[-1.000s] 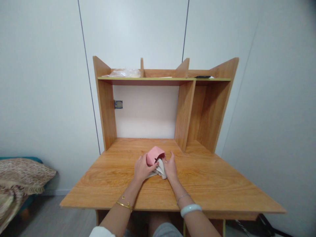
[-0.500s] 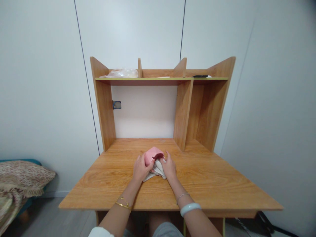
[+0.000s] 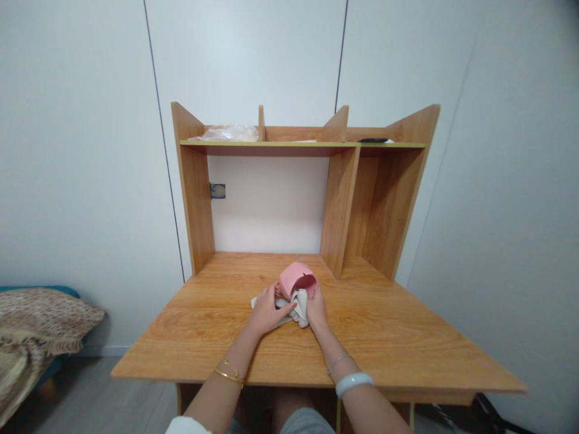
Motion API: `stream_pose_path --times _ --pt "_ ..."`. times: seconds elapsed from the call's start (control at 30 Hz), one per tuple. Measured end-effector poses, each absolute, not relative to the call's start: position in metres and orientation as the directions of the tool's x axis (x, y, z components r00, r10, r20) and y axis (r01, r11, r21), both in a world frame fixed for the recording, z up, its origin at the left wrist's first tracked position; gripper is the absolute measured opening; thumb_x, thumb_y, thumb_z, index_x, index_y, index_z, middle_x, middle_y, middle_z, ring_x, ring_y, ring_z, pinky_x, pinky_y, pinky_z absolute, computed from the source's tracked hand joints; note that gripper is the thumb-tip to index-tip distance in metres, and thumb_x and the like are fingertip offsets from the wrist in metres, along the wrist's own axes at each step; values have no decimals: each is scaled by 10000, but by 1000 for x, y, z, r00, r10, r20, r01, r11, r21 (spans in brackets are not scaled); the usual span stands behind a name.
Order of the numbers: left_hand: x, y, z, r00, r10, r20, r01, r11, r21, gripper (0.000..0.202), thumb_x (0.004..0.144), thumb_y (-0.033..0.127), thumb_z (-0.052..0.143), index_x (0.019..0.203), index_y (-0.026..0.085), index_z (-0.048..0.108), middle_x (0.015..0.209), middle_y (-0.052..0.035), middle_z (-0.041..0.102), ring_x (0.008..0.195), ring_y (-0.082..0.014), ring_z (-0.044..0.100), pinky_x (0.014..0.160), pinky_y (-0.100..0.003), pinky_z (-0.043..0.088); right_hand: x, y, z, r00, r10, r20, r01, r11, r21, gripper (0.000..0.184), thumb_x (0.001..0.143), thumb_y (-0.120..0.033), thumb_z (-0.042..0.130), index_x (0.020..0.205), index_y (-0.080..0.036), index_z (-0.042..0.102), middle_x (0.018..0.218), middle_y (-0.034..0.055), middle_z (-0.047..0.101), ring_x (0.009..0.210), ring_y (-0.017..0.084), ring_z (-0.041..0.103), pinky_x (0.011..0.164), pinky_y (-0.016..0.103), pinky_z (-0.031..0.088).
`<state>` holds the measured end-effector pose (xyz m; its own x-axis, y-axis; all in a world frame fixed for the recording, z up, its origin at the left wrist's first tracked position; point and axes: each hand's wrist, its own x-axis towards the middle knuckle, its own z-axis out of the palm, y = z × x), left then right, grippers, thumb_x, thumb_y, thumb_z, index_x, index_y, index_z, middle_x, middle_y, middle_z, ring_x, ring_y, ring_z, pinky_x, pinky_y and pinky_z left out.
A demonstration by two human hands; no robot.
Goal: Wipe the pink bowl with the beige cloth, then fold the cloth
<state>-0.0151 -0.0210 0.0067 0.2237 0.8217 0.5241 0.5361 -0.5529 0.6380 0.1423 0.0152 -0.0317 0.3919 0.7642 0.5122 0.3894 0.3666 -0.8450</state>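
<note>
A pink faceted container is tipped on its side above the desk, its open mouth with a notched rim facing toward me and to the right. My right hand grips it at the right edge of the mouth, with most of the fingers hidden. A pale grey-white cloth is bunched at and just below the opening, and part of it spreads left under my left hand. My left hand has its thumb and fingers closed on the cloth, close to the container's lower left side.
The wooden desk carries a shelf hutch at its back. On the top shelf lie a clear plastic bag and a flat black object. A wall socket box shows behind. A patterned throw covers furniture at left.
The pink container has moved slightly right and turned so more of its mouth shows. My left hand has shifted from the container's side to the cloth, while my right hand now grips its rim.
</note>
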Motion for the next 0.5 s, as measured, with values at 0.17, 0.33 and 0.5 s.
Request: stream_pose_path --times 0.17,0.33,0.5 --pt "-15 -17 4 207 846 491 479 -525 703 488 707 474 640 1069 167 529 959 -67 651 852 -183 596 764 -307 455 142 15 -32 362 784 504 404 355 -843 505 772 -323 480 1261 -204 431 1141 73 624 983 188 606 793 304 477" --pt "-15 -13 2 67 908 414 593 -370 715 418 721 515 598 918 150 546 781 -63 652 708 -191 600 622 -290 440 140 14 -28 382 786 486 424 318 -848 563 749 -428 534 1246 -183 435 1176 110 597 1023 218 587 808 311 464" --pt "-15 -11 2 -60 928 368 628 -252 736 447 733 553 566 918 147 524 733 -56 645 657 -190 602 558 -267 401 137 14 -30 364 805 469 397 322 -860 574 725 -401 565 1239 -182 433 977 68 669 862 209 629 741 304 472"
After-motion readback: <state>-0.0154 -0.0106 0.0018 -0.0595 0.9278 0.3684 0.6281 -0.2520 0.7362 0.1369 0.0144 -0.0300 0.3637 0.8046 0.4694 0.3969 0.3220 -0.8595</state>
